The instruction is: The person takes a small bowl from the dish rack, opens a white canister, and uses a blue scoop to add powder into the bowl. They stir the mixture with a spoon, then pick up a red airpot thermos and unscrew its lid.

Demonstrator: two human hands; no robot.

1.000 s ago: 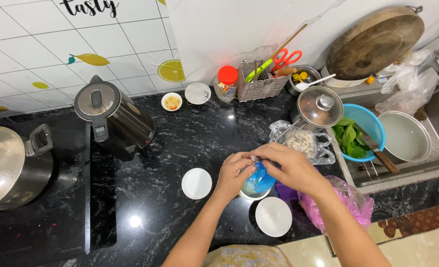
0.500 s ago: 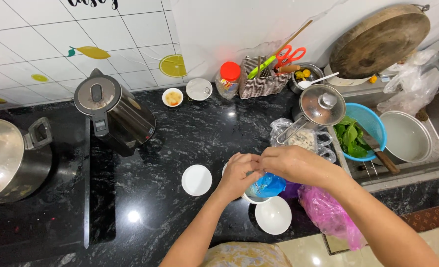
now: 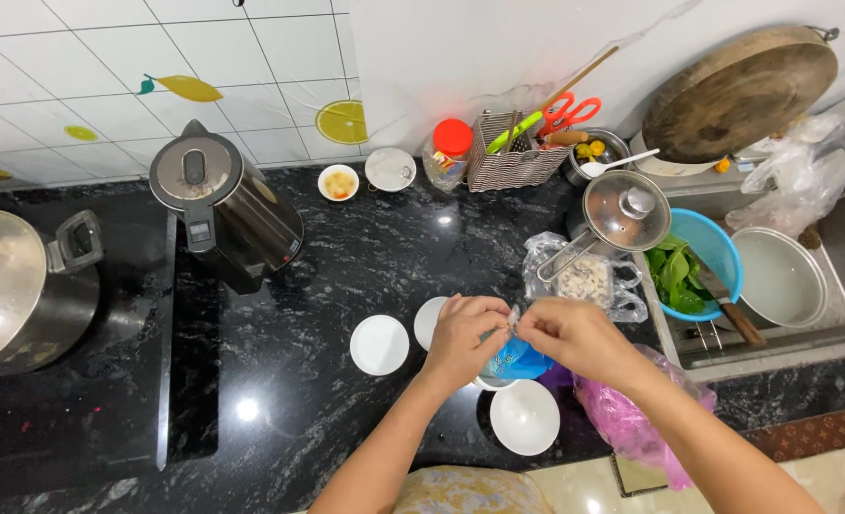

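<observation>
My left hand [image 3: 464, 338] and my right hand [image 3: 572, 335] meet over the black counter, fingertips pinching the top of a small blue packet [image 3: 515, 361]. The packet hangs over a small white bowl [image 3: 487, 382] that the hands mostly hide. Two more small white bowls sit close by: one [image 3: 379, 345] to the left of my left hand, one [image 3: 524, 417] just below the packet. A fourth white bowl [image 3: 431, 320] peeks out behind my left hand.
A steel electric kettle [image 3: 221, 208] and a large pot [image 3: 18, 290] stand at left. A pink plastic bag [image 3: 627, 412] lies under my right forearm. A lidded saucepan [image 3: 620, 211], a blue basin of greens [image 3: 692, 266], a utensil basket [image 3: 517, 155] and a round wooden board [image 3: 738, 92] crowd the right.
Both hands stay pinched on the blue packet over the bowl. The fingertips have drawn slightly apart at its top. The view has shifted a little.
</observation>
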